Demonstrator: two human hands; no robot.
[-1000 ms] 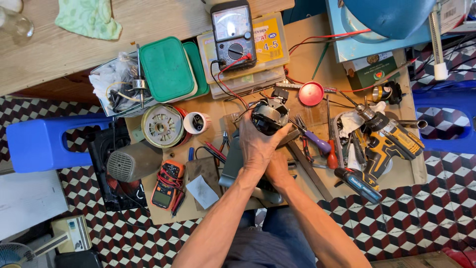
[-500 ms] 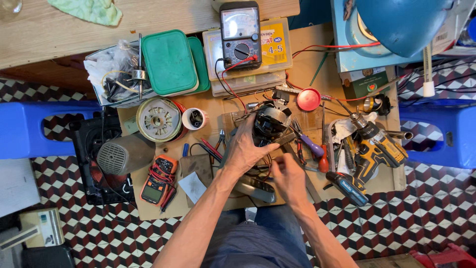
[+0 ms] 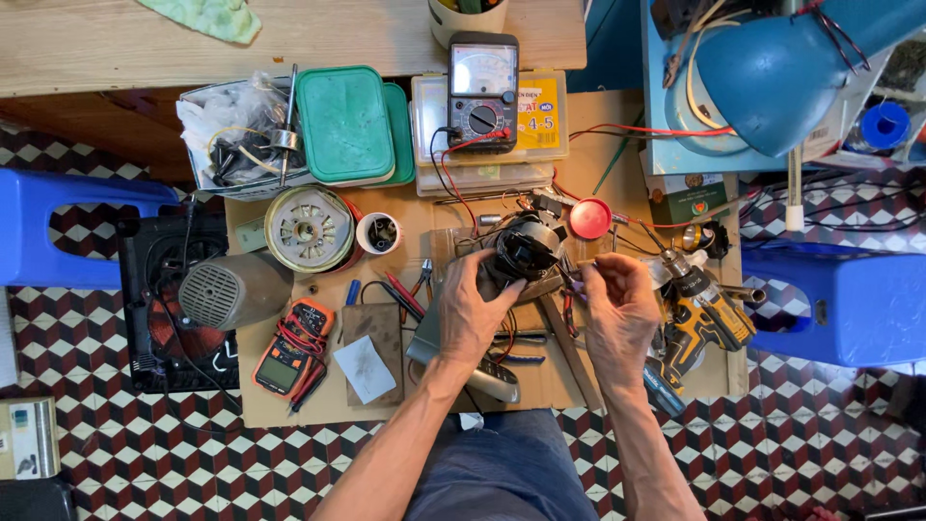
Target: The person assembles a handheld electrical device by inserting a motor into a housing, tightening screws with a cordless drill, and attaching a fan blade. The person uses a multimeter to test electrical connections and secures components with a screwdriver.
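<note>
My left hand (image 3: 475,314) grips a dark round motor part (image 3: 526,247) at the middle of a low cardboard-covered work board (image 3: 318,405). My right hand (image 3: 619,314) is just right of it, fingers pinched together near thin wires coming off the motor; what it pinches is too small to tell. A red round cap (image 3: 589,219) lies just beyond the motor. An analog multimeter (image 3: 482,92) with red and black leads sits on a yellow box (image 3: 540,121) further back. A yellow cordless drill (image 3: 709,309) lies right of my right hand.
A round metal stator (image 3: 309,230), a small white cup (image 3: 379,233), an orange digital meter (image 3: 287,349), pliers and screwdrivers lie on the left half. Green trays (image 3: 349,123) and a bin of parts sit behind. Blue stools (image 3: 849,304) flank the board; a blue lamp (image 3: 781,68) hangs at top right.
My right hand has moved off to the right of the motor and risen with its fingers pinched. The left hand stays on the motor. The view has shifted slightly.
</note>
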